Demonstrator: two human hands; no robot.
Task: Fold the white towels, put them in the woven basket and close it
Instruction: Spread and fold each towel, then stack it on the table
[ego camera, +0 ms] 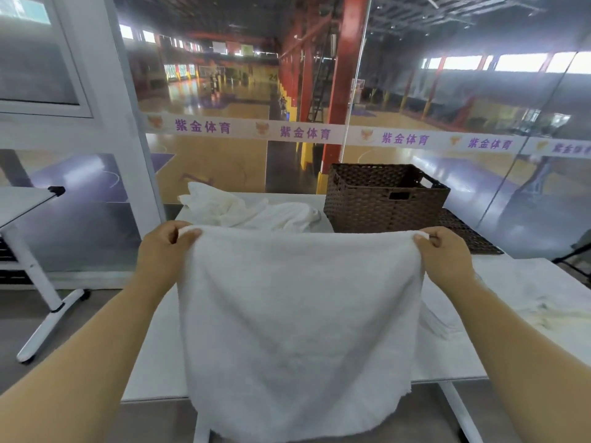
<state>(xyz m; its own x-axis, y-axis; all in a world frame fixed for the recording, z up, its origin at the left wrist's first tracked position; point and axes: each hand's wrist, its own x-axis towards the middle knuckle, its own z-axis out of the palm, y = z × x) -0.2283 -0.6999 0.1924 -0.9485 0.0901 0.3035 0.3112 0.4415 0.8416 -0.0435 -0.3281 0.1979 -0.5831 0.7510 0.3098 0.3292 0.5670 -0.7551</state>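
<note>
Spanning the lower half of the view, a white rectangular desk [158, 346] on a white metal frame is set against a glass wall [415, 91]. A large white terry towel [300, 314] is held up above the desk's near edge, stretched flat between its two top corners, with the lower hem hanging past that edge. A dark brown rectangular woven basket [377, 199] with cut-out handles is placed at the far right corner, open at the top; its contents cannot be made out. A heap of crumpled white towels [243, 209] is noted along the far edge, just left of the basket. Another white towel [527, 298] is spread at the right edge. A flat dark brown woven lid [463, 231] is laid on the desk at the basket's right side, partly hidden behind it. The held towel's left corner is pinched by the left hand [163, 247], thumb against curled fingers; the right corner is pinched likewise by the right hand [447, 254].
</note>
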